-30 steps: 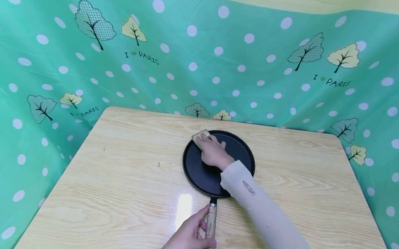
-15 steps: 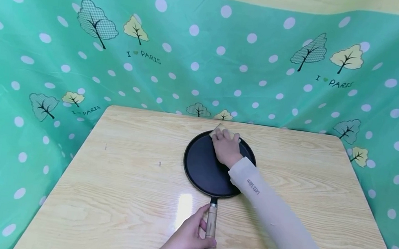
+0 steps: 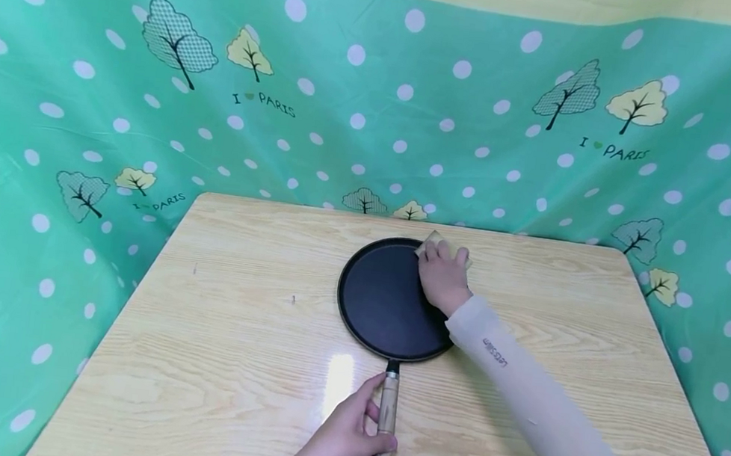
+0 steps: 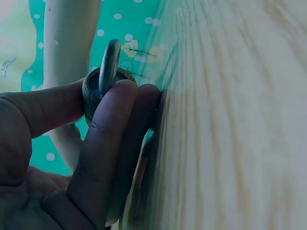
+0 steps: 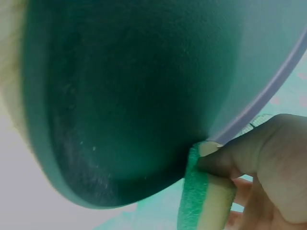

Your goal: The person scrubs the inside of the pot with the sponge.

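A flat black frying pan (image 3: 391, 299) lies on the wooden table, its wood-look handle (image 3: 389, 404) towards the person. My left hand (image 3: 345, 436) grips that handle from the left; in the left wrist view its fingers (image 4: 103, 139) and thumb surround the handle end with its metal hanging ring (image 4: 110, 64). At the pan's far right rim, my right hand (image 3: 444, 275) holds a sponge (image 3: 433, 240). In the right wrist view the sponge (image 5: 206, 196) shows a green scouring side and a yellow side, pinched by the thumb, with its green side against the rim.
The light wooden table (image 3: 221, 362) carries the pan near its middle. A green dotted curtain (image 3: 325, 103) with printed trees hangs behind the table and along both sides. The right sleeve (image 3: 536, 398) crosses over the table's right half.
My right hand has moved the sponge rightward along the pan's far rim, from upper left to upper right. The left hand stays on the handle, and the pan has hardly shifted.
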### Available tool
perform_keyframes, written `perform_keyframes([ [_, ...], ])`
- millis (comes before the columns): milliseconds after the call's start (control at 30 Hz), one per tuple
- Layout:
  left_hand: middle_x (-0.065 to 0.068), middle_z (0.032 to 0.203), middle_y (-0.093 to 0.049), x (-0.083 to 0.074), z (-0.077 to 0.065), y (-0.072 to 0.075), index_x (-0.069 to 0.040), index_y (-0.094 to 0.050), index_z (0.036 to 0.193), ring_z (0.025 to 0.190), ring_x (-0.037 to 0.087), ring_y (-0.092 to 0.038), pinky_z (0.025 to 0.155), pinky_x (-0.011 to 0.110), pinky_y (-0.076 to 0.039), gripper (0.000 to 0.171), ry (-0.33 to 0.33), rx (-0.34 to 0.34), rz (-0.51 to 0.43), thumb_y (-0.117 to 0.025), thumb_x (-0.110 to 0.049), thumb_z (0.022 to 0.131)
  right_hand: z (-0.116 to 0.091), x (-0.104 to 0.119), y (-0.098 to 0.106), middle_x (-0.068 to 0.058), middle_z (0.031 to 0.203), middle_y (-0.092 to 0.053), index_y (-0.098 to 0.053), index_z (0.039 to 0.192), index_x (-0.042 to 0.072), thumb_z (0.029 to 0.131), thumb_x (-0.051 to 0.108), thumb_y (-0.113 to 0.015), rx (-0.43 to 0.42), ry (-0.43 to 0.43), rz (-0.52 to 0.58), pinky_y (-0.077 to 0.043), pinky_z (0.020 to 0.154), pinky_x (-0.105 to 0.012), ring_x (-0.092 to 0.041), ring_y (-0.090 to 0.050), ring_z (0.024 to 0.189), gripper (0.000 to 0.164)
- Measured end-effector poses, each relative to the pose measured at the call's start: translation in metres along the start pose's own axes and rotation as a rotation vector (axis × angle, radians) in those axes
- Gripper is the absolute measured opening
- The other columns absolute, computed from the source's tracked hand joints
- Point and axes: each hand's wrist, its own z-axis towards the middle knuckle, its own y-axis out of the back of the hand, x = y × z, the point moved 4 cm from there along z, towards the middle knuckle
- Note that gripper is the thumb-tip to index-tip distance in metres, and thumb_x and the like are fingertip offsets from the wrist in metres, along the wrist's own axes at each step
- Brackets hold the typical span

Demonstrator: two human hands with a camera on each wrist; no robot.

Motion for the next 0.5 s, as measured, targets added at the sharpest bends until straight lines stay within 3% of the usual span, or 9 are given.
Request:
perform_keyframes([
  [367,0.010,0.103,-0.058,0.004,0.002,-0.002,-0.007,-0.028,0.166,0.052,0.009,-0.057,0.047,0.026,-0.061,0.096,-0.004,0.000,0.017,-0.083,-0.005,0.086,-0.039,-0.017,-0.002,-0.020,0.137,-0.053,-0.062,0.141,-0.005,0.106,0.006,-0.058,0.104,-0.002,-0.076,-0.035,0.096,-0.066,-0.037,-0.037,0.115,0.038],
  [500,0.011,0.104,-0.056,0.003,0.002,0.001,-0.006,-0.028,0.166,0.052,0.009,-0.057,0.048,0.029,-0.063,0.096,-0.007,-0.002,0.027,-0.083,-0.007,0.087,-0.052,-0.019,0.001,-0.019,0.139,-0.055,-0.067,0.138,0.000,0.107,0.007,-0.055,0.137,0.020,-0.124,-0.037,0.094,-0.065,-0.037,-0.040,0.114,0.034],
])
